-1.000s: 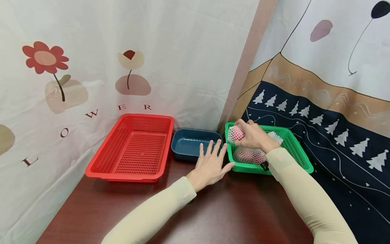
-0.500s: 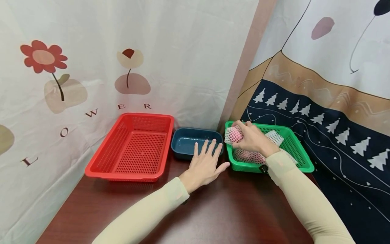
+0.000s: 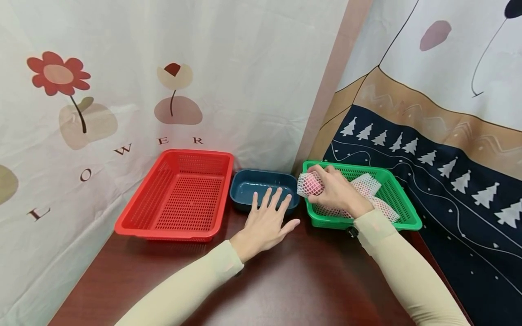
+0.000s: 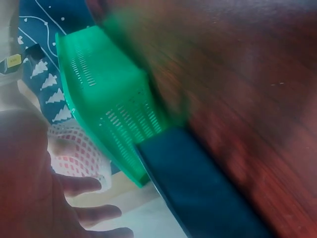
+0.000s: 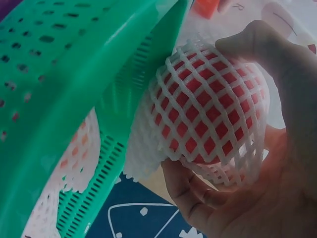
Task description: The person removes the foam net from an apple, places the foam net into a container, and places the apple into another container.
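My right hand [image 3: 336, 192] grips a round red fruit [image 3: 311, 184] wrapped in a white foam net, above the left rim of the green basket [image 3: 394, 192]. In the right wrist view, thumb and fingers curl round the netted fruit [image 5: 208, 109]. Several more netted pieces [image 3: 383, 208] lie in the basket, partly hidden by the hand. My left hand [image 3: 265, 226], fingers spread and straight, is over the near edge of the dark blue dish [image 3: 248, 184] and holds nothing. The left wrist view shows part of that hand [image 4: 29, 183] near the dish's side [image 4: 198, 183].
A red perforated basket [image 3: 183, 203] stands left of the blue dish on the dark brown table [image 3: 293, 280]. The dish sits between the red and green baskets. A printed curtain [image 3: 253, 81] hangs right behind them.
My right hand has brought the netted fruit a little left, to the green basket's rim, uncovering more netted pieces. My left hand has drifted left and slightly back from the green basket.
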The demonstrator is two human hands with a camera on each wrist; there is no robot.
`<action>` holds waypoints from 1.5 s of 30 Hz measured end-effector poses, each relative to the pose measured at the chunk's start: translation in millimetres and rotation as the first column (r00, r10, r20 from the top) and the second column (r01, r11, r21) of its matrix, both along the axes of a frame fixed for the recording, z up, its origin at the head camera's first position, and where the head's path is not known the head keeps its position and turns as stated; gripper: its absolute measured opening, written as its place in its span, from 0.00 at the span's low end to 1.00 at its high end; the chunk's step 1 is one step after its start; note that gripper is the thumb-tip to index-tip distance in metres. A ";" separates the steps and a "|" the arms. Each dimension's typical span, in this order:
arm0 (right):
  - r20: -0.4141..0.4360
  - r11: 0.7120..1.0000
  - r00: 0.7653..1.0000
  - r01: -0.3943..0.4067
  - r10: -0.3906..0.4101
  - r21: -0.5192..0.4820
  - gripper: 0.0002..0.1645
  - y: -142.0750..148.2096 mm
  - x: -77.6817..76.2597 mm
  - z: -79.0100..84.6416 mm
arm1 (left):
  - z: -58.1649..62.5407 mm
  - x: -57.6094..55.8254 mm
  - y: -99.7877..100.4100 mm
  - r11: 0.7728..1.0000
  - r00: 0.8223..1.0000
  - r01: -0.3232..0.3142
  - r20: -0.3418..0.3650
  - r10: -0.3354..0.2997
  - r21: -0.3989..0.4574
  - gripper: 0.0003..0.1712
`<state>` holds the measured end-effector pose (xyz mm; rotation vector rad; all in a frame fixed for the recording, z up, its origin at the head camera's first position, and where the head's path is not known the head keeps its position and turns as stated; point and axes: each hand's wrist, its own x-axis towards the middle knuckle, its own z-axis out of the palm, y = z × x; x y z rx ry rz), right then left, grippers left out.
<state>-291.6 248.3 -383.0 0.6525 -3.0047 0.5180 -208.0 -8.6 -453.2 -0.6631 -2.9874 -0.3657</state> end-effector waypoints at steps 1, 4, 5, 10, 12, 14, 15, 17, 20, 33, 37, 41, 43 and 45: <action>-0.004 1.000 1.000 0.003 -0.003 -0.004 0.49 -0.5 1.4 -0.3 | -0.7 0.7 -1.2 1.000 1.000 -0.001 -0.002 0.001 0.000 0.51; -0.021 1.000 1.000 0.008 -0.008 -0.008 0.48 -2.3 6.2 -0.9 | -3.1 2.5 -5.2 1.000 1.000 -0.003 -0.006 0.003 0.004 0.51; -0.026 1.000 1.000 0.008 -0.009 -0.007 0.48 -2.9 7.5 -1.4 | -3.6 3.2 -6.6 1.000 1.000 -0.004 -0.008 0.004 0.004 0.51; -0.053 1.000 0.999 0.002 -0.003 -0.008 0.48 -7.2 12.8 -4.2 | -5.2 6.2 -13.8 1.000 1.000 -0.008 -0.020 0.008 0.007 0.51; -0.064 1.000 0.998 0.000 -0.001 -0.013 0.48 -9.2 13.9 -5.1 | -5.4 7.0 -16.2 1.000 1.000 -0.008 -0.027 0.008 0.004 0.50; -0.075 1.000 0.997 0.001 -0.003 -0.015 0.48 -10.9 15.1 -5.8 | -5.8 7.8 -18.5 1.000 0.999 -0.008 -0.034 0.008 -0.002 0.50; -0.081 1.000 0.997 0.001 -0.002 -0.016 0.48 -11.6 15.8 -6.1 | -6.1 8.1 -19.6 1.000 0.999 -0.009 -0.035 0.008 -0.006 0.50; -0.090 1.000 0.996 0.004 -0.005 -0.015 0.48 -12.8 18.0 -5.9 | -6.2 8.9 -21.7 1.000 0.999 -0.011 -0.040 0.010 -0.013 0.49; -0.100 1.000 0.995 0.007 -0.008 -0.015 0.48 -14.8 21.7 -5.7 | -6.1 10.2 -25.0 1.000 0.999 -0.014 -0.043 0.014 -0.013 0.49; -0.134 0.998 0.991 -0.039 0.032 -0.052 0.49 -25.7 35.4 -10.6 | -4.8 14.7 -37.7 0.999 0.996 -0.032 -0.083 0.031 -0.008 0.49; -0.130 0.997 0.991 -0.051 0.044 -0.056 0.50 -29.3 39.1 -12.2 | -2.8 16.5 -43.2 0.999 0.995 -0.043 -0.093 0.043 0.003 0.49; -0.116 0.997 0.992 -0.062 0.055 -0.052 0.51 -33.3 45.0 -15.1 | -2.7 19.9 -47.7 0.999 0.994 -0.048 -0.098 0.049 0.015 0.49; -0.112 0.997 0.992 -0.064 0.058 -0.048 0.52 -35.0 48.2 -16.3 | -3.0 22.1 -49.1 0.998 0.994 -0.048 -0.099 0.050 0.030 0.48; -0.117 0.997 0.991 -0.069 0.063 -0.047 0.52 -36.6 51.0 -17.0 | -3.7 24.3 -50.2 0.998 0.993 -0.047 -0.108 0.051 0.043 0.48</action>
